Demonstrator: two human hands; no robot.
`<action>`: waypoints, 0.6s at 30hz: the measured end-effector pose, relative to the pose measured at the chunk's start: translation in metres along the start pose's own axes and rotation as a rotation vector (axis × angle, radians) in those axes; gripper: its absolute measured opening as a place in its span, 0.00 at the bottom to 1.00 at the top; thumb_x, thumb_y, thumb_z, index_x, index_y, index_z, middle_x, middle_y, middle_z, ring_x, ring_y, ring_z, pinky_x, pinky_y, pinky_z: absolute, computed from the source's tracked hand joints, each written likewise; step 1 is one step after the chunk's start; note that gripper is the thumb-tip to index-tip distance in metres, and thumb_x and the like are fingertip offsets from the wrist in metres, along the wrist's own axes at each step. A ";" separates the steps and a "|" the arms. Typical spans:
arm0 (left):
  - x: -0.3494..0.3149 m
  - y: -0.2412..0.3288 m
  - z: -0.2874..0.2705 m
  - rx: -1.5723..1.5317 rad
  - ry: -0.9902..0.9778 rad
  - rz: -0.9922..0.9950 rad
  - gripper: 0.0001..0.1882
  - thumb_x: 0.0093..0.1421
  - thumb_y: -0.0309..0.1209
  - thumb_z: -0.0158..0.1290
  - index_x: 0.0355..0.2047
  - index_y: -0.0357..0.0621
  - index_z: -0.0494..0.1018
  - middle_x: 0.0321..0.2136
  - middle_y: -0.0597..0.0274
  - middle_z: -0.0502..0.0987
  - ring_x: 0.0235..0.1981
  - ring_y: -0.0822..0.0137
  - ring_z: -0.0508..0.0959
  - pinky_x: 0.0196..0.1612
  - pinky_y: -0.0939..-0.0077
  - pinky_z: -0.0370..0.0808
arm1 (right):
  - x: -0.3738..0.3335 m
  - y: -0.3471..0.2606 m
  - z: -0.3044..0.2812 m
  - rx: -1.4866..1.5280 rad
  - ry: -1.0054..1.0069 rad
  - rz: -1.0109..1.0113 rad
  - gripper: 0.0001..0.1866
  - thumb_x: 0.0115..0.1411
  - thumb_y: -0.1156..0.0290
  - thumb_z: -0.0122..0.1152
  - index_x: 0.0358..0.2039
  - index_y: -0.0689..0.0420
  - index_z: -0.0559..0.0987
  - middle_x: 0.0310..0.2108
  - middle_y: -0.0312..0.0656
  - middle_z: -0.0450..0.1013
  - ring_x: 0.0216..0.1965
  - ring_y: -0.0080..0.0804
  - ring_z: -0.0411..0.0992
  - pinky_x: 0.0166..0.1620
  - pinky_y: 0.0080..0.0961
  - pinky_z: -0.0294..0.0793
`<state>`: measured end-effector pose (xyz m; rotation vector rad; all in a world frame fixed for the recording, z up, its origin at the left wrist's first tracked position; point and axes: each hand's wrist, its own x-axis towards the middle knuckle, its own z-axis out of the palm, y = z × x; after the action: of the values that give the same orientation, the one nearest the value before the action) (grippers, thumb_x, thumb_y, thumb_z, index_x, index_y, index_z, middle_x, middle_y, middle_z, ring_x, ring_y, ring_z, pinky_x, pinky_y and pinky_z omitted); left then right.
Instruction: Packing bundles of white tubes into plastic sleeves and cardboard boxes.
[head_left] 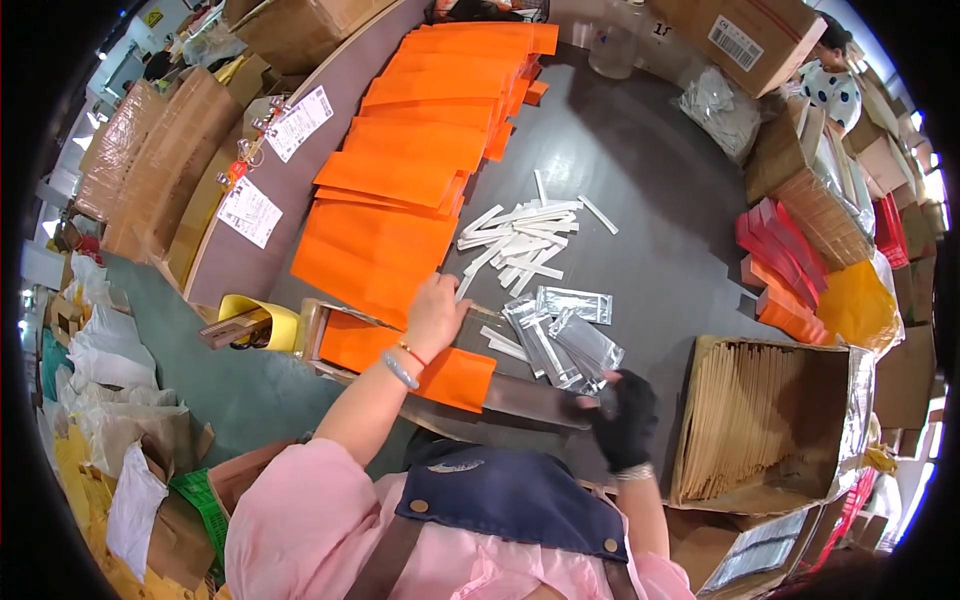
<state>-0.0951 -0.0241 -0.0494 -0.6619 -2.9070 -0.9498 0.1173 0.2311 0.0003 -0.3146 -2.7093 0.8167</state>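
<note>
My bare left hand (435, 315) is over the near end of a row of overlapping flat orange pieces (375, 240), its fingers bent. A white strip end shows at its fingertips; whether they grip it I cannot make out. Beneath my left wrist lies another orange piece (455, 378) at the table's near edge. My right hand (625, 420), in a black glove with bare fingertips, is beside several clear and silver packets (585, 340). Its fingers are blurred. Beyond the packets lies a loose pile of narrow white strips (525, 235).
A yellow holder (262, 320) hangs at the table's left edge. At the right stands a carton (850, 420) of brown flat pieces. Red and orange bundles (780, 245) lie farther back. A clear jar (613, 45) stands at the far side; a person (832, 85) is at far right.
</note>
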 end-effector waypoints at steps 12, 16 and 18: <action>0.018 0.066 0.026 -0.055 -0.309 0.605 0.05 0.56 0.29 0.54 0.33 0.45 0.74 0.35 0.58 0.73 0.41 0.55 0.73 0.44 0.62 0.71 | -0.110 0.152 -0.121 -0.395 0.087 0.853 0.21 0.58 0.67 0.61 0.48 0.68 0.76 0.47 0.53 0.75 0.50 0.50 0.73 0.56 0.38 0.70; 0.033 0.096 0.059 -0.040 -0.188 0.731 0.12 0.53 0.31 0.61 0.37 0.45 0.75 0.38 0.59 0.72 0.44 0.57 0.71 0.47 0.62 0.70 | -0.109 0.158 -0.115 -0.408 0.142 0.882 0.20 0.59 0.68 0.56 0.48 0.68 0.76 0.48 0.56 0.75 0.51 0.52 0.73 0.56 0.38 0.70; 0.037 0.100 0.061 0.040 -0.375 0.587 0.17 0.50 0.34 0.64 0.41 0.48 0.76 0.40 0.61 0.71 0.46 0.57 0.70 0.51 0.61 0.68 | -0.111 0.160 -0.114 -0.417 0.151 0.891 0.20 0.60 0.68 0.55 0.48 0.68 0.76 0.48 0.57 0.75 0.51 0.52 0.73 0.56 0.38 0.70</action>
<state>-0.0818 0.0976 -0.0374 -1.7205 -2.7012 -0.7469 0.2790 0.3867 -0.0234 -1.6655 -2.5115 0.3520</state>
